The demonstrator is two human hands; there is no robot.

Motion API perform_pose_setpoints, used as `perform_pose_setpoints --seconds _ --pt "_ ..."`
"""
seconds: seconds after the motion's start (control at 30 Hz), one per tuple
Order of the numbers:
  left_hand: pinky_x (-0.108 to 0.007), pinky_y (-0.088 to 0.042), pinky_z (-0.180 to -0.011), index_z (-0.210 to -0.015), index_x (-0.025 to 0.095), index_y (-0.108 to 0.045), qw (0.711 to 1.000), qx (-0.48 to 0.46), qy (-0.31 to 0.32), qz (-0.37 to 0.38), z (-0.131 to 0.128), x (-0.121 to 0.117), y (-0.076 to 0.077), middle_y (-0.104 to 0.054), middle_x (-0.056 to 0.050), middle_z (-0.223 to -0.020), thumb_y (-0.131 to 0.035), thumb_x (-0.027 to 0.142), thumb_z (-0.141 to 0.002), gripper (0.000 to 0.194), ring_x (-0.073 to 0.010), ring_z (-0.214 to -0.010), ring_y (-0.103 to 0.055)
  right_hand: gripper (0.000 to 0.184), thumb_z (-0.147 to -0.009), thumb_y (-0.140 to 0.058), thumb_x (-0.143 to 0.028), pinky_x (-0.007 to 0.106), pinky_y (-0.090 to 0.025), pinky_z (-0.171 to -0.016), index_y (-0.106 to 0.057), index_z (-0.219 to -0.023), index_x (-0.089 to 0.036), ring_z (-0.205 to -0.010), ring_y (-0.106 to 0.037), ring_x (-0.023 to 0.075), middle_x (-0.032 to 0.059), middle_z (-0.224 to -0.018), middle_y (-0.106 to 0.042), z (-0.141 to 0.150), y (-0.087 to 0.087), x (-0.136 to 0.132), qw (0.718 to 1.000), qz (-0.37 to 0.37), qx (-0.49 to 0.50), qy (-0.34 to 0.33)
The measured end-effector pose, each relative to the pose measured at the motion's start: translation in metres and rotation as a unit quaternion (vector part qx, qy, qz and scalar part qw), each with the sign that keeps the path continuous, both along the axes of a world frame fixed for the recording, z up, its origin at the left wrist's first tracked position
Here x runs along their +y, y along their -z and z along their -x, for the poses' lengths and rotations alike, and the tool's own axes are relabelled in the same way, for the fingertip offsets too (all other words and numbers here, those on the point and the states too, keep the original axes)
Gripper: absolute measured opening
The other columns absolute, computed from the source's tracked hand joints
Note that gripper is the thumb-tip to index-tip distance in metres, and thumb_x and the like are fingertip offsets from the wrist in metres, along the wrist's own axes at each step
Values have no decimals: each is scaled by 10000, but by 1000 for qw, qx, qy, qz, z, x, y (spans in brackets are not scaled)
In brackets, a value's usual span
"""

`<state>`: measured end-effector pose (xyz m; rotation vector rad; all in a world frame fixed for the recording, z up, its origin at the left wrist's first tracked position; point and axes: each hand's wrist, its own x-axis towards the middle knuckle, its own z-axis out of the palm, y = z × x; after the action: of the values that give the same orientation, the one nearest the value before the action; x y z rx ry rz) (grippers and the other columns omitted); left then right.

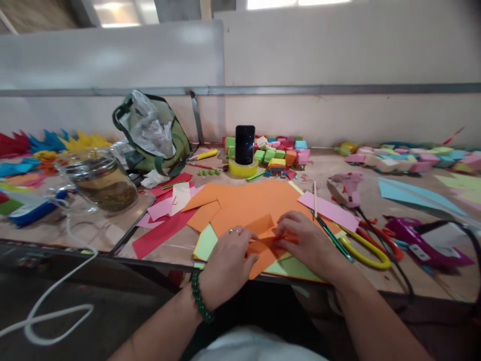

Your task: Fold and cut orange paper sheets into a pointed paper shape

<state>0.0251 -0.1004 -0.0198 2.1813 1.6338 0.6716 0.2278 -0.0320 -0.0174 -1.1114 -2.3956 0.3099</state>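
Note:
Both hands are on a piece of orange paper (259, 268) that is creased and partly raised near the table's front edge. My left hand (233, 260), with a ring and a green bead bracelet (199, 298) at the wrist, grips its left side between thumb and fingers. Pinched fingers of my right hand (304, 240) hold its right side. Beneath them lie larger orange sheets (255, 200) on top of a stack with light green paper (206, 243) at its edges. The fingertips partly hide the folds.
Scissors with yellow handles (370, 258), a green pencil (336, 240), a pink glue gun (351, 188) and a purple glue gun (424, 245) lie right. A phone (245, 144) stands in a yellow tape roll (243, 168) behind. Left are red strips (161, 233), a jar (103, 180) and a bag (176, 135).

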Motion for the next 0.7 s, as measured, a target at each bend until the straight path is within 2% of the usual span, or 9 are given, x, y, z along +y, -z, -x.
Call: perform_pose_setpoints --seconds 0.07,0.13,0.27,0.33,0.47,0.53,0.57,0.63,0.7 --pt "-350 -449 -769 -866 184 -582 1000 11 -2 -17 -2 -2 1 -600 -34 -866 -545 135 -835 69 -203 -833 -557 163 -754 -596 -35 331 -459 -799 -637 -772 -192 -902 -534 208 60 -938 -630 -1 1 -4 995 -88 -4 -36" --pt "-361 -446 -756 -805 182 -587 999 35 1 -36 -5 -4 1 -598 -35 -828 -514 121 -843 103 -207 -805 -551 217 -767 -556 -18 353 -456 -781 -672 -831 -189 -884 -519 225 81 -946 -648 1 1 -11 986 -156 -22 -50" --pt "-399 -453 -758 -815 179 -607 995 75 10 -63 -13 -10 -1 -588 -52 -833 -506 130 -847 117 -225 -806 -536 185 -826 -537 -75 335 -446 -668 -687 -815 -182 -761 -520 215 82 -800 -660 5 3 -20 977 -198 -43 -67" --pt "-416 -460 -780 -913 190 -622 994 65 29 -78 -10 -11 -5 -583 -60 -895 -575 185 -830 96 -233 -846 -531 203 -863 -493 -78 314 -454 -650 -667 -818 -171 -730 -537 198 77 -750 -662 4 2 -21 979 -179 -23 -91" --pt "-459 -425 -939 -1264 246 -506 989 -11 59 -132 9 -11 -18 -481 -110 -1206 -771 279 -683 640 -288 -1117 -458 195 -886 -441 -79 300 -492 -694 -617 -902 -161 -831 -600 193 100 -864 -687 -4 -4 -24 984 -102 61 -135" --pt "-457 -395 -996 -1352 275 -417 990 -52 68 -114 20 -10 -24 -403 -115 -1327 -790 263 -656 789 -295 -1207 -401 183 -862 -468 -68 299 -500 -728 -604 -935 -165 -883 -612 194 100 -917 -682 -8 -9 -27 981 -52 98 -159" --pt "-434 -406 -993 -1367 285 -392 989 -81 79 -92 24 -9 -26 -394 -108 -1347 -782 237 -662 807 -273 -1188 -425 193 -847 -480 -54 296 -502 -741 -603 -940 -170 -904 -613 192 98 -933 -678 -8 -12 -30 979 -29 110 -169" --pt "-350 -475 -908 -1360 286 -383 981 -160 104 -36 27 -7 -28 -451 -89 -1302 -739 171 -698 760 -188 -1010 -538 215 -821 -503 -27 279 -505 -738 -606 -930 -182 -917 -608 183 87 -938 -678 -8 -16 -33 975 6 122 -185" --pt "-260 -518 -746 -1272 262 -467 965 -227 129 22 25 -6 -28 -552 -60 -1152 -668 111 -743 585 -107 -759 -569 223 -794 -529 -10 270 -504 -710 -605 -895 -193 -895 -598 178 73 -927 -686 -6 -20 -36 972 18 127 -199"
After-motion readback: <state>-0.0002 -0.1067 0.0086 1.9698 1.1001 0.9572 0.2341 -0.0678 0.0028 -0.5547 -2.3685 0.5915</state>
